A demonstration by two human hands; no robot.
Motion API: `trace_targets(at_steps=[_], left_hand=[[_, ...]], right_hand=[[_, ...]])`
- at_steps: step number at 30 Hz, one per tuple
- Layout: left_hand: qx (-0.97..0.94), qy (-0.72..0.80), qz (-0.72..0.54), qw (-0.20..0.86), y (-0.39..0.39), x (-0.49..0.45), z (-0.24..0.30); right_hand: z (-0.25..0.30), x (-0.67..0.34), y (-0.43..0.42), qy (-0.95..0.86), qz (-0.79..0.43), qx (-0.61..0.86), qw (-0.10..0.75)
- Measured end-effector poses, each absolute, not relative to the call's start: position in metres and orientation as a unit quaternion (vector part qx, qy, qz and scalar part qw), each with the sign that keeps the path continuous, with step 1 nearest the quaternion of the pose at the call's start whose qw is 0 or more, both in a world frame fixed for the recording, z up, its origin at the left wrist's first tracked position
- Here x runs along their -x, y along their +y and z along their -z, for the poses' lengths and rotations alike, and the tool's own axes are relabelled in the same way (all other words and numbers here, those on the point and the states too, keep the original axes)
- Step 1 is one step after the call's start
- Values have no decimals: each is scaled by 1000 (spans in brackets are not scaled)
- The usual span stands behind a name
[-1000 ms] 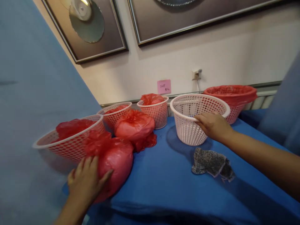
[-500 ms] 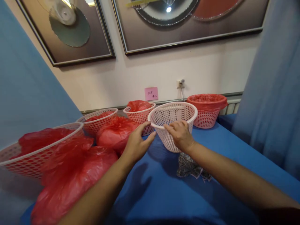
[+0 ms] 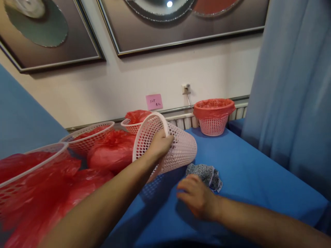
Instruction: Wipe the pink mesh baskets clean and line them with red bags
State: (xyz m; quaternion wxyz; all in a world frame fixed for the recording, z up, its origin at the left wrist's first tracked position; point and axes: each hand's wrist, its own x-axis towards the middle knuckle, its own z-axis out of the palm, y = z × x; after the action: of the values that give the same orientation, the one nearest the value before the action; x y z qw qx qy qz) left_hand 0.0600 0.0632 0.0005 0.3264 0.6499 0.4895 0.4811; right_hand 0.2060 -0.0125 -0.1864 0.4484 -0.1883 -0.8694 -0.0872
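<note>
My left hand (image 3: 160,144) grips the rim of a pale pink perforated plastic basket (image 3: 181,148), fingers partly hidden behind its wall. The basket is tipped on its side, its mouth facing left toward me and its base to the right. My right hand (image 3: 198,197) is off the basket, fingers loosely curled and apart, with nothing seen in it. Just beyond that hand, a crumpled grey speckled cloth (image 3: 207,175) with a pale edge lies on the blue-covered table (image 3: 248,179).
Tied red plastic bags (image 3: 111,151) crowd the left side. Behind them stand baskets with red bags, one a white-rimmed basket (image 3: 86,136). A red-lined basket (image 3: 213,125) stands at the back right. Blue curtains (image 3: 289,86) hang on the right. A pink note (image 3: 154,102) is on the wall.
The basket has gone from upright to tipped on its side. My left hand has taken hold of its rim; my right hand has let go and moved down near the cloth. The view has shifted right.
</note>
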Motion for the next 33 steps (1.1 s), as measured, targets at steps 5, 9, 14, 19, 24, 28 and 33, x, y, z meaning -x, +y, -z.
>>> trace_targets(at_steps=[5,9,14,19,24,28,33], left_hand=[[-580,447,-564,383,56,-38,7],[-543,417,-602,411,64,-39,53],[-574,405,-565,432,85,-41,124],[-587,419,-540,434,91,-39,172],[-604,441,-522,411,91,-36,182],[-627,440,-534,359,99,-38,157],[-654,482,-508,287,110,-36,151]], right_hand=[[221,-273,25,-809,-93,504,288],[238,-288,32,-823,-149,494,239],[243,-291,13,-797,-163,439,382],[203,-289,28,-620,-67,519,585],[154,-265,78,-563,-1,545,621],[140,-230,101,-591,54,545,593],[158,-184,96,-669,132,482,550]])
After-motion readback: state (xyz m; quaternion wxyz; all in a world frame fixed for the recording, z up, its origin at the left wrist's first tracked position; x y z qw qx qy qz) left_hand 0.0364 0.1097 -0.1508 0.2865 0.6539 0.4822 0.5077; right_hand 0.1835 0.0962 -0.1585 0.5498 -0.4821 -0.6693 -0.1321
